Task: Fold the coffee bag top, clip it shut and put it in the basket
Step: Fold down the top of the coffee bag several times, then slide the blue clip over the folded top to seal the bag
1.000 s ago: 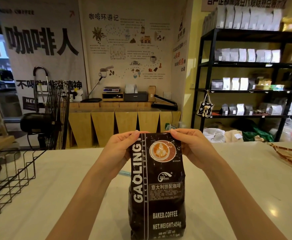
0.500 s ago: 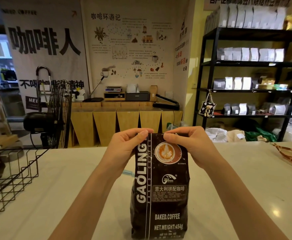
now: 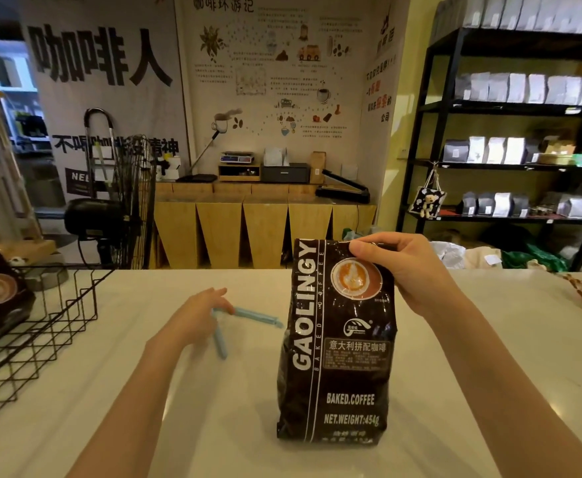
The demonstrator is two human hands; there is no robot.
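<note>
Head view: right hand [image 3: 410, 270] pinching folded top of full, likely heavy, crinkly coffee bag [image 3: 334, 357]; left hand [image 3: 196, 315], nine o'clock, closing on blue clip [image 3: 248, 313], grip unclear.

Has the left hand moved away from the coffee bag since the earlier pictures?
Yes. The left hand has left the coffee bag top and gone down-left to the blue clip on the counter.

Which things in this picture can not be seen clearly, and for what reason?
- Head view: the clip is partly under the left hand, which is motion-blurred; grasp unclear.
- The fold of the coffee bag top is covered by the right hand.
- The basket is cut off by the left edge.
</note>
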